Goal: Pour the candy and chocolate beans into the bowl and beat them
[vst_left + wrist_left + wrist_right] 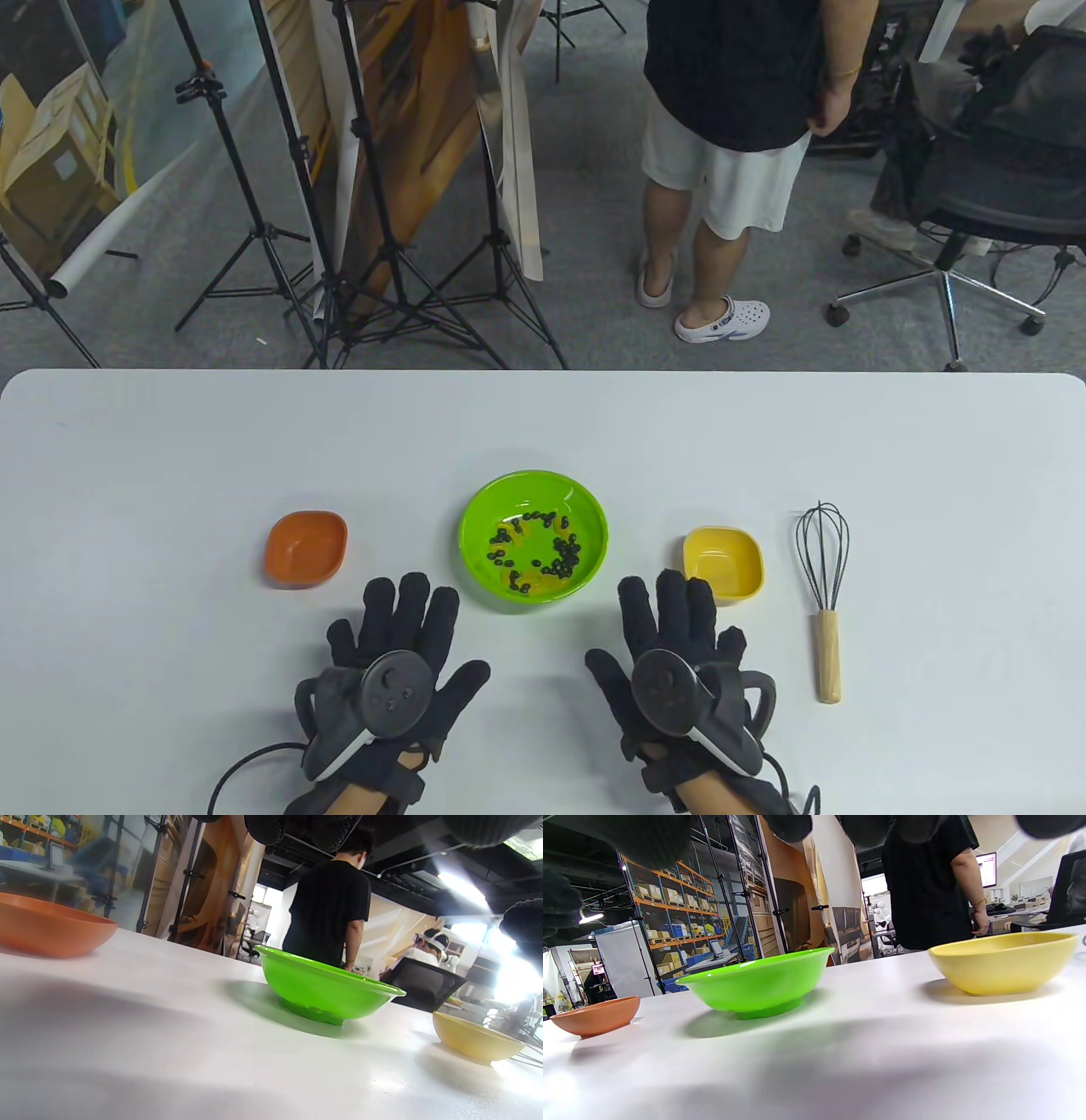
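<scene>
Whisk [825,586] lies on the table off to the right of my right hand [679,671] — wire head away from me, wooden handle toward me — while both my hands, left hand [394,671] included, rest flat, fingers spread, holding nothing, before the green bowl [475,518] of beans.

Between the two black-gloved hands sat a bright green round plastic bowl [533,536] speckled with dark brown beans [567,552] and orange-yellow candy bits [517,579]. Beyond the left hand [392,671]: a small orange dish [305,548]. By the right hand [679,671]: a yellow dish [724,564], then a black-wire whisk with a pale wooden handle [825,594].
</scene>
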